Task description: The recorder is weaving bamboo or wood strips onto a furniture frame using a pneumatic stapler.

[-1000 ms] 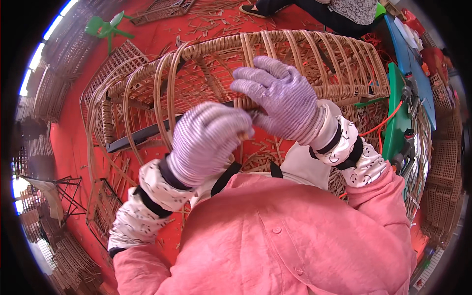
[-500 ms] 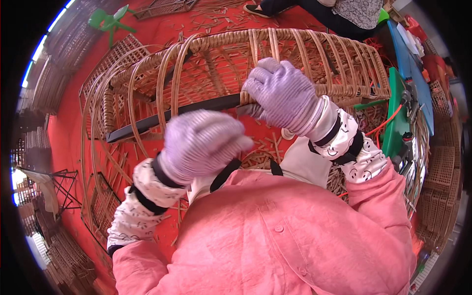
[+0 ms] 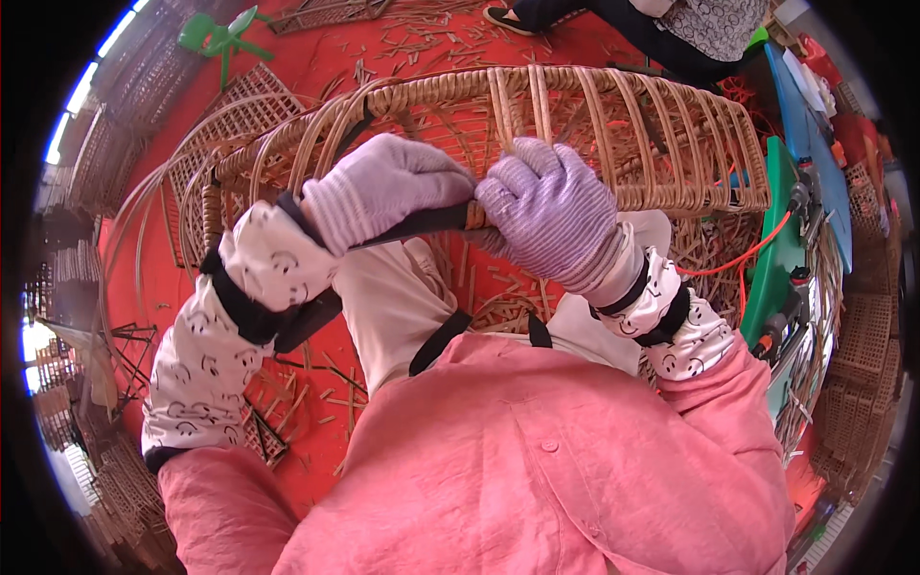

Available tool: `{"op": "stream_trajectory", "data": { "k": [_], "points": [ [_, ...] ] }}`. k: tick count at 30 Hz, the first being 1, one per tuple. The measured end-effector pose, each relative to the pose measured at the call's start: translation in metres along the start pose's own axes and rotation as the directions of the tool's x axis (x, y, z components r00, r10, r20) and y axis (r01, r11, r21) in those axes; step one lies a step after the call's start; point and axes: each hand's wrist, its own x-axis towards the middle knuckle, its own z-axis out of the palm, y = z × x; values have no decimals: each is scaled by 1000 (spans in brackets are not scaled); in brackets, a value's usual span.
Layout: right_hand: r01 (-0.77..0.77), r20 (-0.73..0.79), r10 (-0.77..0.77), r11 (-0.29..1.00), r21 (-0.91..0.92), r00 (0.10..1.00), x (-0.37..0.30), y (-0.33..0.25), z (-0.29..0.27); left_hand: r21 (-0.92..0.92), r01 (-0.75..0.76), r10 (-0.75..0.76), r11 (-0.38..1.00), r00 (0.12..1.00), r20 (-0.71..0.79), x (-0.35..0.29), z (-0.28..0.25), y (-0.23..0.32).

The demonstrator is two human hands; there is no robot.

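A long woven rattan frame stretches across in front of me, its rim wound with cane. Along its near side runs a dark flat bar, with a short band of tan cane around it beside my right hand. My right hand, in a lavender knit glove, is closed around the bar at that band. Close by on the left, my left hand, gloved alike, lies over the bar with its fingers pressed together, their tips almost touching the right hand. What those fingertips pinch is hidden.
Cane offcuts litter the red floor. A green stool stands far left. At the right are a green board, an orange cord and a blue table. Another person's leg reaches in at the top.
My left hand has moved up and forward onto the bar, coming beside the right hand. The right hand keeps its hold, shifted slightly nearer to me. The bar's left end now swings down toward me.
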Motion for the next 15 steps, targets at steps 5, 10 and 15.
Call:
{"op": "stream_trajectory", "data": {
  "k": [5, 10, 15],
  "points": [
    [-5, -33, 5, 1000, 9, 999, -3, 1, 3, -599, 409, -512, 688, 859, -1, -16, 6, 37],
    [9, -15, -9, 1000, 13, 1000, -1, 3, 3, 28, 256, -229, 966, 902, -367, -20, 27, 45],
    [2, -70, -4, 1000, -20, 998, -1, 3, 5, 383, 190, -2, 904, 897, -441, -15, 38, 43]
  ]
}}
